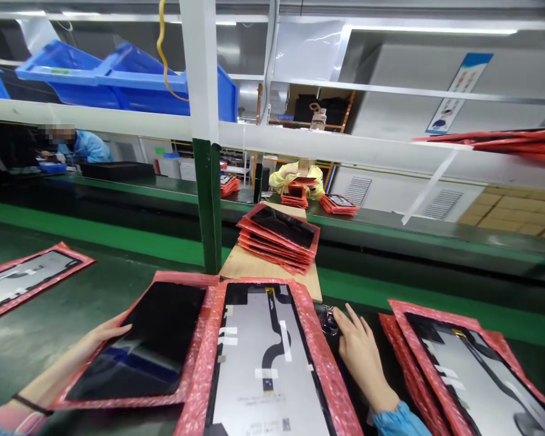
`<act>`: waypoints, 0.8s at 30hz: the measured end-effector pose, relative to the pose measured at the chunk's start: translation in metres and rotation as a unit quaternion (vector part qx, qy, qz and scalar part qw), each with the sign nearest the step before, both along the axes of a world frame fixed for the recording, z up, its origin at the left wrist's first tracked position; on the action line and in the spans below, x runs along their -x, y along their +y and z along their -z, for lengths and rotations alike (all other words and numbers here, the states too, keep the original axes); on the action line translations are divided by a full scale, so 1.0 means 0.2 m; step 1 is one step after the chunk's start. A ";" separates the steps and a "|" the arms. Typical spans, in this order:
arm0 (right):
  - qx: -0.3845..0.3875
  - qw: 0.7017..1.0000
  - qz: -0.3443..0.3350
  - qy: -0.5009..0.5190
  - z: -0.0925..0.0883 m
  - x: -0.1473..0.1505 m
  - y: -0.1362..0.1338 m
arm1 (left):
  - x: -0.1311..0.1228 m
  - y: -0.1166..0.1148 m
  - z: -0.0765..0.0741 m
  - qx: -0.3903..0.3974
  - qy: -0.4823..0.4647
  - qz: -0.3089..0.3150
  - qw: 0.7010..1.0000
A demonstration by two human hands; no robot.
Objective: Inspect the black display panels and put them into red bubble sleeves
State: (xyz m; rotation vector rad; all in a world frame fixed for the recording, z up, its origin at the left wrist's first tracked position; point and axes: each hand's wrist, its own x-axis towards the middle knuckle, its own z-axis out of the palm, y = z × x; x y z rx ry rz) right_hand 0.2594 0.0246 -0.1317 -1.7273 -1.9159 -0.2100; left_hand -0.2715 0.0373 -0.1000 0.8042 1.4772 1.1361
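Observation:
My left hand (97,342) grips the left edge of a black display panel (149,339) on red bubble wrap, its thumb over the edge and its other fingers hidden beneath. In front of me another display panel (249,369) lies silver back up on red bubble wrap, with a dark flex cable and white tape strips. Just right of it, my right hand (358,345) is spread, its fingertips at a small dark shiny object (329,321) whose kind I cannot make out. To the right, one more silver-backed panel (476,375) rests on a stack of red bubble wrap.
Wrapped panels (279,233) are stacked on a wooden board (254,263) ahead. A green-and-white post (204,181) rises beyond the bench. One panel (31,275) lies far left. Blue bins (140,82) sit on the upper shelf. Two people work across the line.

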 end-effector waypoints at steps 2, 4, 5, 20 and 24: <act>0.004 1.000 0.012 -0.006 -0.02 0.02 -0.01 | -0.01 0.01 0.02 -0.025 0.007 0.015 1.000; 0.004 1.000 0.024 0.002 -0.06 0.05 -0.02 | -0.01 0.01 0.01 -0.043 0.045 0.016 0.998; 0.002 1.000 0.026 0.011 -0.10 0.06 -0.03 | 0.00 0.01 -0.02 -0.055 0.083 0.011 0.995; 0.322 0.919 -0.065 0.220 -0.57 0.38 -0.39 | -0.71 0.12 -0.47 -0.179 0.156 0.261 0.936; 0.271 0.931 -0.047 0.239 -0.57 0.37 -0.38 | -0.75 0.22 -0.46 -0.132 0.140 0.262 0.946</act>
